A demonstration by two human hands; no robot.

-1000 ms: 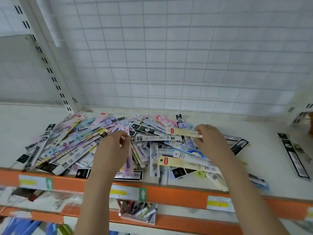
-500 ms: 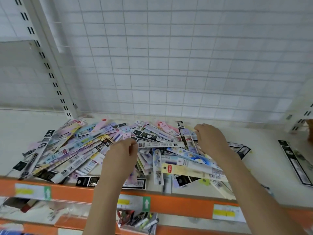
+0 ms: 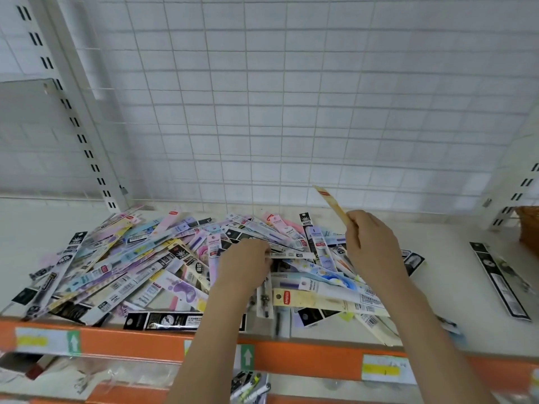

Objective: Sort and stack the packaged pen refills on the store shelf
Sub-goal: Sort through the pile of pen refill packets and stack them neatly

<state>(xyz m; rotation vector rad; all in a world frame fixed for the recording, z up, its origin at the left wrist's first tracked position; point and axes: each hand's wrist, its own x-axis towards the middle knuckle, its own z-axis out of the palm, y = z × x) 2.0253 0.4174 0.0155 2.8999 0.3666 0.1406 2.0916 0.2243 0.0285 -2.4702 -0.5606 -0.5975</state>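
A loose pile of packaged pen refills, long flat packs in pastel, white and black, covers the left and middle of the white shelf. My right hand pinches a yellow refill pack and holds it lifted above the pile, tilted up toward the back wall. My left hand rests in the middle of the pile, fingers curled on a white barcode refill pack that lies flat.
Two black refill packs lie apart at the right of the shelf. A brown basket stands at the far right edge. A white wire grid backs the shelf. An orange front rail carries price labels; a lower shelf holds pens.
My right hand has pulled a yellow refill pack out of the pile and raised it upright. My left hand stays in the pile's middle.
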